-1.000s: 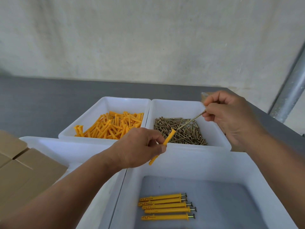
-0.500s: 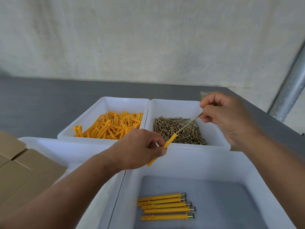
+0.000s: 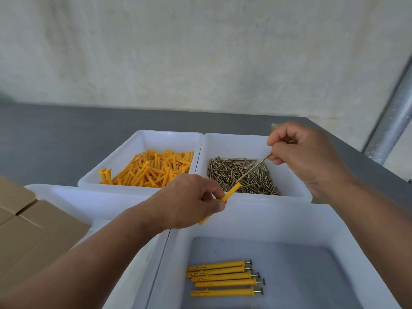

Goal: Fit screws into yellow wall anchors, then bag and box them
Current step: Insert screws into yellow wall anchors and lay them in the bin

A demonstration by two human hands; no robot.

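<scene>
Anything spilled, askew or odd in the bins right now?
Nothing stands out: loose anchors and loose screws are unmixed and unspilled; five fitted anchors lie side by side in the near bin.

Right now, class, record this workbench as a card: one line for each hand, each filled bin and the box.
Left hand: pinches one yellow anchor, open end toward the screw
Right hand: pinches one screw, tip at the anchor's mouth
Far left bin: loose yellow anchors
Far right bin: loose screws
Near bin: five fitted anchors in a row, screw heads to the right
Cardboard box: at the left edge
</scene>
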